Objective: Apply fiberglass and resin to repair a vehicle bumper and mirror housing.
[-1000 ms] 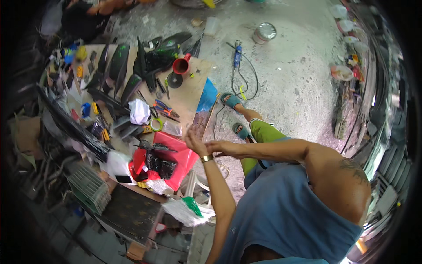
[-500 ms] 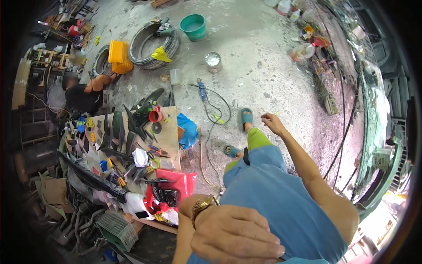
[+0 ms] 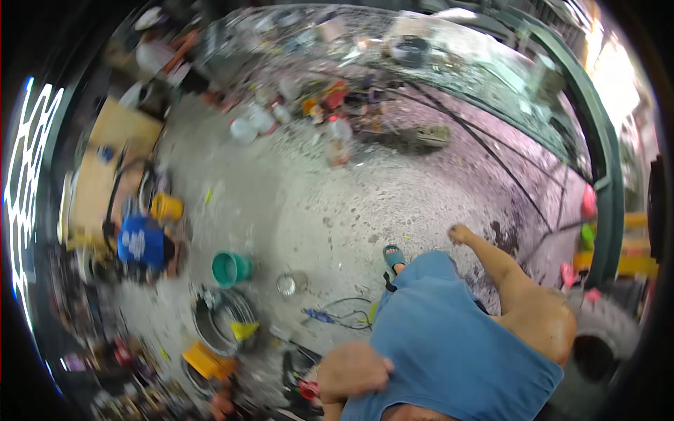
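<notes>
Speckled concrete floor [image 3: 330, 203] spreads below us; our left hand [image 3: 351, 370] curls empty against our blue shirt [image 3: 449, 344], our right hand [image 3: 460, 233] hangs loosely closed, empty.

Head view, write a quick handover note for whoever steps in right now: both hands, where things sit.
Left hand: closed in a loose fist against the blue shirt; whether it holds anything cannot be told.
Right hand: out at the side over the concrete floor, apparently empty.
Nearby on the floor: green bucket, small tin, blue tool with cable, yellow box.
The picture is blurred; nothing shows any step done or left.
</notes>
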{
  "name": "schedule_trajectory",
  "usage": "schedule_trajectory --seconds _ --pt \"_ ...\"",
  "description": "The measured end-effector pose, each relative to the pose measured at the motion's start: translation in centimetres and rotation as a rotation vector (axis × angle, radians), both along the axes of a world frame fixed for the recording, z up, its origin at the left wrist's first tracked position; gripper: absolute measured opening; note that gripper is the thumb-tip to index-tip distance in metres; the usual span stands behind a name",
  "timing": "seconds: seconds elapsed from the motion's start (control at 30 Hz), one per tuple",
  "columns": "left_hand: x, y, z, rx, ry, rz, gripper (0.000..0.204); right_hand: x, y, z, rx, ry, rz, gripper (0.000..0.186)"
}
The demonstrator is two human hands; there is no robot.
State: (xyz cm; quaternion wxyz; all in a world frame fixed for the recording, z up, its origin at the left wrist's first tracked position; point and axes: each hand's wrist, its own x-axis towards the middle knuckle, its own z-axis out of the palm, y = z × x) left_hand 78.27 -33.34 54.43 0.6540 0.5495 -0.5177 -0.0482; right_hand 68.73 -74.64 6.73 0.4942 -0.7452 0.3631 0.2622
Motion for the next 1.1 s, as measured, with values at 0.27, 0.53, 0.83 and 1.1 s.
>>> schedule_trajectory --seconds 0.27,0.53,0.83,1.1 --pt "14.2 -6.4 -17.6 0.155 1.477 -0.640 0.043 7.3 6.9 7.3 0.308 -0.220 -0.693 0.024" --pt "34.7 -12.7 -24.0 0.847 1.101 -0.443 0.030 5.5 9.0 5.8 0.045 -0.009 -0.770 0.023" --pt "41.8 -47.3 14.6 -0.561 -0.462 -0.221 0.044 28.9 1.3 37.2 0.574 -1.099 -0.403 0.067" --pt "26.6 -64.0 29.6 -0.735 -0.739 -0.196 0.041 23.4 -6.9 43.9 1.068 -1.270 0.134 0.060"
